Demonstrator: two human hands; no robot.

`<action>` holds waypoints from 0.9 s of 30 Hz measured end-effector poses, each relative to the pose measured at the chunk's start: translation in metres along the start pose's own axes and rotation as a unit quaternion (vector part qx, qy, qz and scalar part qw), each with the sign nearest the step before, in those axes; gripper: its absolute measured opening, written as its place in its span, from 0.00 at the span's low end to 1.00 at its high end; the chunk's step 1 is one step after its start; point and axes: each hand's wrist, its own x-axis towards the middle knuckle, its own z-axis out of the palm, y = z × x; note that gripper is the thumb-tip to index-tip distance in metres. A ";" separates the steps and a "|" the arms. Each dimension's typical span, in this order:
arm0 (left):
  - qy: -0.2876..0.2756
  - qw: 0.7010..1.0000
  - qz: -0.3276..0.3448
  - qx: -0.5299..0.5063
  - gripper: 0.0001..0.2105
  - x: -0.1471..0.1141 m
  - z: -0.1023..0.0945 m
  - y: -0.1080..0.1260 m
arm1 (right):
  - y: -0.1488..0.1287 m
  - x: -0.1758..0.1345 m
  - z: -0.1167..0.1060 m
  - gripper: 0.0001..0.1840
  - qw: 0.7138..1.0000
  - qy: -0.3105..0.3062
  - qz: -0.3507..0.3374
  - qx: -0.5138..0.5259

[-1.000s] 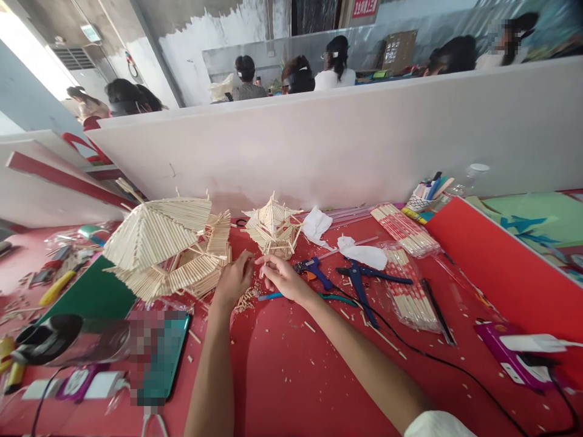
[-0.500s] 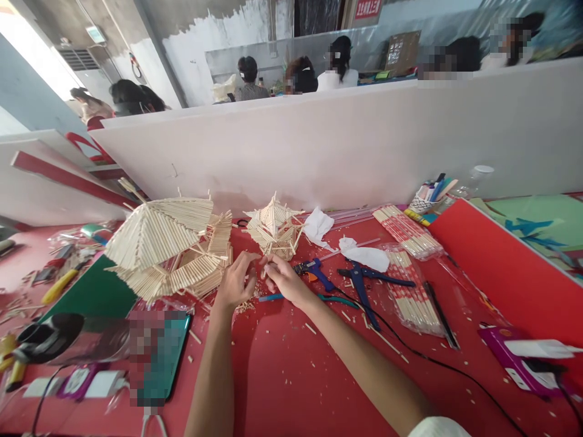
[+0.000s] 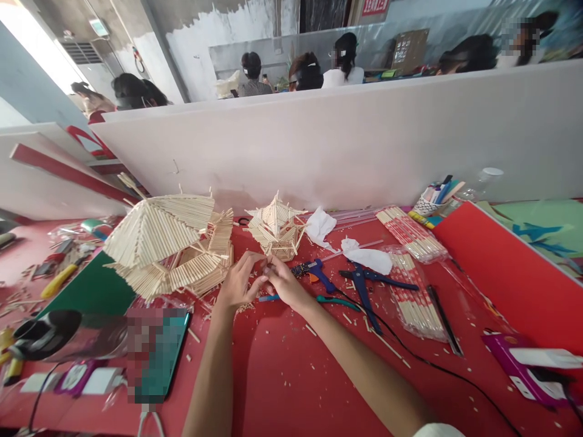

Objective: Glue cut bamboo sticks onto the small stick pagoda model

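Red tabletop [image 3: 282, 379], stick scraps [image 3: 310, 329] strewn about. Small stick model [image 3: 276, 226] stands just beyond the hands, not visibly moved. Left hand [image 3: 240, 282] has closed in on right hand [image 3: 286, 284], fingertips seemingly meeting: likely fine fingertip work. Can't tell if either pinches anything. Larger stick model [image 3: 157, 233] left, blue glue gun [image 3: 319, 273] right.

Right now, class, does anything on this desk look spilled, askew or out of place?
Yes. Stick scraps lie scattered over the red table, some heaped near the left hand, like a spill. Crumpled tissue beside the smaller stick model looks like litter. I see no plain damage.
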 end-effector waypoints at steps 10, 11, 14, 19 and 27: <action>-0.019 1.000 -0.011 0.020 0.19 -0.001 0.000 0.000 | 0.007 0.005 -0.012 0.14 0.998 -0.026 -0.008 -0.053; -0.022 0.999 -0.014 0.026 0.19 -0.001 0.001 0.000 | 0.007 0.005 -0.013 0.13 0.998 -0.025 -0.007 -0.061; -0.034 0.998 -0.027 0.051 0.20 -0.001 0.001 0.001 | 0.005 0.006 -0.015 0.12 0.997 -0.021 -0.003 -0.071; -0.060 0.992 0.000 0.110 0.19 0.001 -0.001 0.004 | 0.000 0.006 -0.017 0.13 0.998 0.001 0.001 -0.060; 0.047 0.989 0.033 0.133 0.12 -0.004 0.008 -0.001 | -0.006 0.000 -0.019 0.11 0.993 -0.002 -0.021 -0.114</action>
